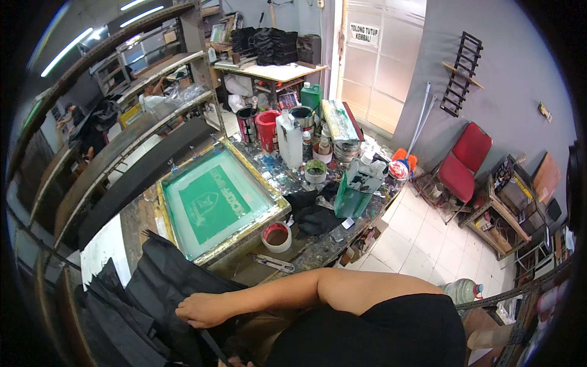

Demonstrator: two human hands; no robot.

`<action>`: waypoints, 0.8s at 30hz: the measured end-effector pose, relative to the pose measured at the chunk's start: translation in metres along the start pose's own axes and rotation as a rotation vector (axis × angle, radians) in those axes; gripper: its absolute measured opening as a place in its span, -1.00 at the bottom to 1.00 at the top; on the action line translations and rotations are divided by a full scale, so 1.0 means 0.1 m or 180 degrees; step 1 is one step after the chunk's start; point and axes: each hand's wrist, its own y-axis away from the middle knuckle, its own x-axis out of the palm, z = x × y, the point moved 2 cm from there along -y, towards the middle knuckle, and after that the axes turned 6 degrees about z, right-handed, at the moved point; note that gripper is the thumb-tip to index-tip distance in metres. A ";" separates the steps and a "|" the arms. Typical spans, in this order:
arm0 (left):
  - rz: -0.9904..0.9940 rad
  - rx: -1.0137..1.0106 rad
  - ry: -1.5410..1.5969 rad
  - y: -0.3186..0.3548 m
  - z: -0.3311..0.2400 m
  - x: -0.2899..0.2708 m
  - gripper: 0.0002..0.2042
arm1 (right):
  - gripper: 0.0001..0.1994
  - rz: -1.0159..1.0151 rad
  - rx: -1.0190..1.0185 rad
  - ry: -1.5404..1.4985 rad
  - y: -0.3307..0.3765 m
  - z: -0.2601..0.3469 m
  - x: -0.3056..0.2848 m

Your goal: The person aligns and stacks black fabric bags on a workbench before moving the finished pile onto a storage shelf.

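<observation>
My right hand reaches across to the left, its fingers curled closed on a black fabric bag. From under it a narrow black strap runs down toward my left hand. Only a little of the left hand shows at the lower edge, with its fingers bent around the strap's end. More black fabric bags lie in a loose, layered pile at the lower left. Beyond them, a screen-printing frame with a green mesh and a pale printed design lies on the worktable.
On the table are a tape roll, a cutter knife, a green jug, a white jerrycan and a red paint bucket. Shelving stands left. A red chair is at the right on the tiled floor.
</observation>
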 end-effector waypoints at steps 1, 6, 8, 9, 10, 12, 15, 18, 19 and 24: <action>-0.0131 -0.0752 0.0643 0.30 0.20 0.16 -0.54 | -0.81 0.0179 -0.0096 -0.0167 -0.02 0.02 0.06; -0.0690 -0.0613 0.0528 0.73 0.65 0.40 -0.49 | -0.54 0.1170 -0.0232 -0.0807 0.07 0.25 0.15; 0.0047 -0.0570 -0.0382 0.44 0.14 0.25 -0.75 | -0.42 0.1609 0.0174 -0.0352 0.16 0.16 0.36; 0.0575 -0.0540 -0.0403 0.45 0.24 0.28 -0.76 | -0.40 0.1538 -0.0031 0.0292 0.27 0.03 0.46; 0.0796 -0.0547 -0.0498 0.46 0.17 0.25 -0.80 | -0.40 0.1468 0.0054 0.0753 0.32 0.00 0.52; 0.1011 -0.1026 -0.0682 0.59 0.18 0.37 -0.74 | -0.38 0.1398 0.0063 0.1498 0.43 -0.11 0.71; 0.1535 -0.2111 -0.0060 0.75 0.07 0.38 -0.62 | -0.32 0.1538 -0.0099 0.1565 0.46 -0.11 0.74; 0.0761 -0.1750 0.1558 0.87 0.09 0.17 -0.41 | -0.33 0.1823 0.0059 0.1534 0.37 -0.03 0.62; 0.0079 -0.1700 0.2645 0.90 0.13 0.09 -0.49 | -0.34 0.1874 0.0184 0.1400 0.34 -0.02 0.58; -0.3578 -0.2706 0.2955 1.05 0.86 0.21 -0.58 | -0.35 0.0508 -0.0153 0.1057 0.11 0.19 0.45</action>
